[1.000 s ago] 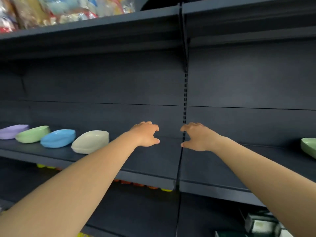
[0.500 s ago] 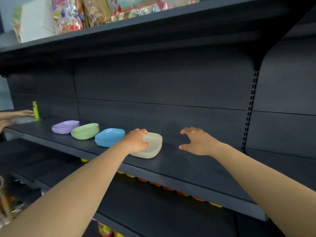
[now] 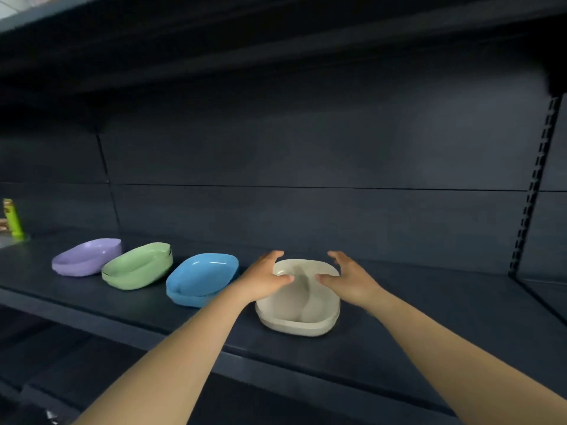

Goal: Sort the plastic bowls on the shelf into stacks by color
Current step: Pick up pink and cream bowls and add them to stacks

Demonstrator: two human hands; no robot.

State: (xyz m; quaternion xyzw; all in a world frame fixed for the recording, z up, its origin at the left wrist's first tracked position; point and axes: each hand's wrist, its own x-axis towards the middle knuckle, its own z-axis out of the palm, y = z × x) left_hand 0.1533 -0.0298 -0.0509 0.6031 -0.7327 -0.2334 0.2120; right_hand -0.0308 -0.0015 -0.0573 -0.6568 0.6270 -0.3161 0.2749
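Now, cream bowl stack (image 3: 299,314) sits on dark shelf (image 3: 399,329), far right of the row, just beside blue bowls (image 3: 201,279). L hand (image 3: 264,279) grips its left rim, thumb inside, fingers curled over the far edge. R hand (image 3: 348,277) grips the right rim the same way. Left of blue: green bowls (image 3: 136,266), then purple bowls (image 3: 86,257). Green tube (image 3: 13,219) upright at far left.

You have four bowl stacks: one purple (image 3: 87,257), one green (image 3: 138,265), one blue (image 3: 202,279), one cream (image 3: 302,305); one green tube (image 3: 13,219) far left.
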